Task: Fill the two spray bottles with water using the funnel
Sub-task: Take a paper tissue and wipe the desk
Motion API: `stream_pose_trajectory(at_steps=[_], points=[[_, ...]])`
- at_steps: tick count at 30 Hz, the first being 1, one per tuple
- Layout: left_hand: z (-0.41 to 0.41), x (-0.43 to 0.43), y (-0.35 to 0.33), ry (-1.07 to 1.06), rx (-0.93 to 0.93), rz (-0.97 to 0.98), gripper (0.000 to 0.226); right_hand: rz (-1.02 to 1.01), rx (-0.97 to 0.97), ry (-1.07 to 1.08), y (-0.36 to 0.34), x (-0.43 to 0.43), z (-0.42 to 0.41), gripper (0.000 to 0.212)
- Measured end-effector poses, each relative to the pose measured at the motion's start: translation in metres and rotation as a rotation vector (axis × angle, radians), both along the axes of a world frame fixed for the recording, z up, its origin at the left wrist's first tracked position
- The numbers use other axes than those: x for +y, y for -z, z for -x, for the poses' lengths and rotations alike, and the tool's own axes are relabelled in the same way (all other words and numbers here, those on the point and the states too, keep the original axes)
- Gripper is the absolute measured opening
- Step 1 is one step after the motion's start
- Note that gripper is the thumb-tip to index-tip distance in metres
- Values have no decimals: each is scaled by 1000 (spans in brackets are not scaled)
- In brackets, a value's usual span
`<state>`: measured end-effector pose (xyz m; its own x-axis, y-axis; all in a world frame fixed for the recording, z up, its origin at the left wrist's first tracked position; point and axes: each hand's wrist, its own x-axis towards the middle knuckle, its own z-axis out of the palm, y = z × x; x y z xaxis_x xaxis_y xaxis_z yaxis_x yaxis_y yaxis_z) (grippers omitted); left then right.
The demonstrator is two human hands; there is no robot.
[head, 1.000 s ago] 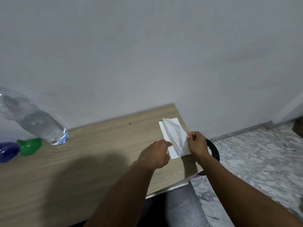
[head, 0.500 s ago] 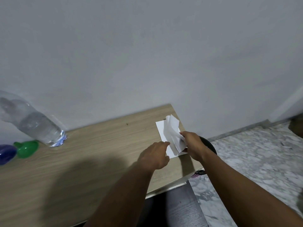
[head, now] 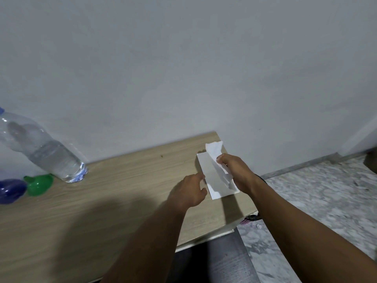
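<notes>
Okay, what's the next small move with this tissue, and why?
Probably lift the right hand to pull the tissue free: its fingers pinch the sheet, which is only partly raised off the white stack, and the left hand touches the stack's edge.

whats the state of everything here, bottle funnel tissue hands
water bottle: upright on table, partly full
green funnel: lying on its side
white pack: flat on table
tissue: partly lifted off the white pack
left hand: holds the white pack's left edge
right hand: pinches the tissue
blue object: cut off by frame
</notes>
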<state>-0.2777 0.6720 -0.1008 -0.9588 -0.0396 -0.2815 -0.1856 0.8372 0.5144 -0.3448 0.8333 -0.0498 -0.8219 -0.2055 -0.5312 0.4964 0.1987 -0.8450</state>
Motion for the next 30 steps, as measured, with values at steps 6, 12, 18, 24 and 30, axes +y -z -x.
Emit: stream_pose_trajectory(at_steps=[6, 12, 18, 24, 30], points=[[0, 0, -1, -50, -34, -42, 52, 137, -81, 97, -1, 5, -3, 9], [3, 1, -5, -190, 13, -183, 40, 214, -178, 280, 6, 10, 0, 20], [15, 6, -21, -493, 4, -560, 28, 195, -214, 275, 12, 14, -5, 22], [22, 12, -26, -694, -177, -864, 26, 183, -248, 179, 12, 14, -14, 25], [29, 16, -23, -840, -119, -902, 28, 61, -158, 126, 18, 13, -12, 32]])
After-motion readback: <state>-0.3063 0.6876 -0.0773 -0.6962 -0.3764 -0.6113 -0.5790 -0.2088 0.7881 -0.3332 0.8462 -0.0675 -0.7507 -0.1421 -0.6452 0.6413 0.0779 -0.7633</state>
